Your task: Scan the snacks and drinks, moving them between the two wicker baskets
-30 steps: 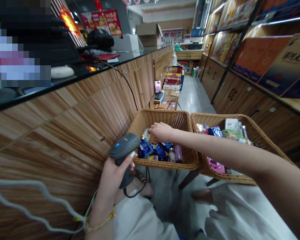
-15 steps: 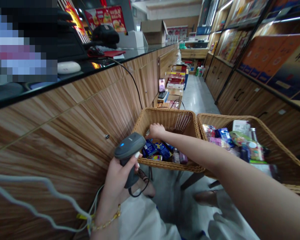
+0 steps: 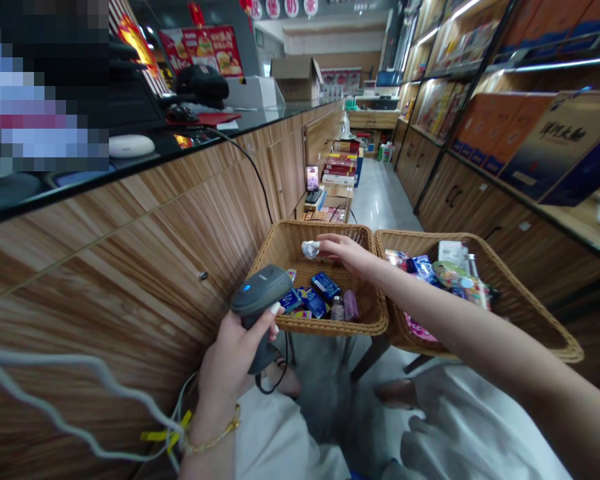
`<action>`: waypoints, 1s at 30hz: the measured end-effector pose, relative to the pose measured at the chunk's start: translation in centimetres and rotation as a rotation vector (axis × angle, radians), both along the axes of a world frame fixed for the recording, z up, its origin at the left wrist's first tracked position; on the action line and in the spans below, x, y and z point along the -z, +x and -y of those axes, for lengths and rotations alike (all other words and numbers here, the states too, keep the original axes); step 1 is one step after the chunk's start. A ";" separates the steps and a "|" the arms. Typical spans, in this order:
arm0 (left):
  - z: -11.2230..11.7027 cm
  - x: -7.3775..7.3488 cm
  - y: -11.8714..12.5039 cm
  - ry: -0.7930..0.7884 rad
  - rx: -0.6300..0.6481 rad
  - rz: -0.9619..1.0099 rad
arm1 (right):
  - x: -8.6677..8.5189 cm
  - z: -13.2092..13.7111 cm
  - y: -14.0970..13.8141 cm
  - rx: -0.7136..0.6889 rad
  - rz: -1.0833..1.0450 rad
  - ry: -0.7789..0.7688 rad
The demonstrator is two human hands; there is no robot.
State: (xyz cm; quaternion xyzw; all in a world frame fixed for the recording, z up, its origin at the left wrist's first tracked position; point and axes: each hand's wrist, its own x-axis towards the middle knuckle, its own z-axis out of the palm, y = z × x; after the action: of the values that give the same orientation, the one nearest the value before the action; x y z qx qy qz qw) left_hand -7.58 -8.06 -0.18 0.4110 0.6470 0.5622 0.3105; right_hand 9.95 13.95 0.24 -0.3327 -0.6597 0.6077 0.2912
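Note:
My left hand (image 3: 240, 347) is wrapped round the handle of a dark grey barcode scanner (image 3: 263, 290), which has a blue light on top. The scanner's head points over the near left corner of the left wicker basket (image 3: 380, 325). Inside that basket, my right hand (image 3: 347, 253) reaches over the far half, its fingertips closed on a small silvery-white wrapped item (image 3: 310, 250). What exactly the item is cannot be made out. Below lie several blue packets (image 3: 325, 285), a small clear jar (image 3: 337, 309) and a purple item (image 3: 351, 306).
A second wicker basket (image 3: 530, 327) with mixed packets and a bottle stands right beside the first. The wooden counter (image 3: 180, 220) runs along my left. Stacked boxes (image 3: 340, 170) stand beyond the baskets. Pale cables (image 3: 80, 387) hang at the lower left.
My right hand has lifted from low in the left basket, bringing the silvery item into view at its fingertips. The left hand keeps its hold on the scanner. The camera view has shifted slightly.

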 end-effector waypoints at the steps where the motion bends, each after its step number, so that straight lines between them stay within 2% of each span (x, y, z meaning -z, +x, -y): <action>1: 0.0 -0.1 0.4 0.007 0.011 0.020 | -0.2 0.4 1.2 -0.023 -0.083 -0.120; 3: -0.2 -0.4 1.4 0.010 0.037 0.070 | -0.5 1.2 3.0 -0.080 -0.174 -0.293; 6: -0.4 -0.9 2.8 0.006 0.047 0.090 | -0.7 2.2 4.4 -0.133 -0.230 -0.406; 16: -0.2 -1.3 4.7 0.023 0.069 0.063 | -0.5 2.6 4.6 -0.131 -0.254 -0.444; 21: -0.3 -1.7 5.4 0.011 0.071 0.067 | 0.6 2.3 4.4 -0.095 -0.307 -0.408; 24: -0.4 -2.0 5.8 0.004 0.069 0.057 | 1.5 2.4 4.2 0.020 -0.313 -0.178; 26: -0.4 -2.1 5.9 0.011 0.065 0.053 | 1.9 2.8 4.1 0.079 -0.282 0.105; 28: -0.4 -2.0 6.0 0.014 0.054 0.044 | 1.9 3.3 4.1 0.073 -0.235 0.400; 30: -0.3 -1.9 5.8 0.010 0.041 0.029 | 1.7 3.7 4.2 0.050 -0.182 0.624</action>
State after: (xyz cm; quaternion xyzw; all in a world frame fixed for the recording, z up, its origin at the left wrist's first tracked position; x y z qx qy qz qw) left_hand -1.78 -7.74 1.72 0.4176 0.6310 0.5647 0.3294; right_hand 14.13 10.20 -1.50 -0.1876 -0.7771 0.3959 0.4518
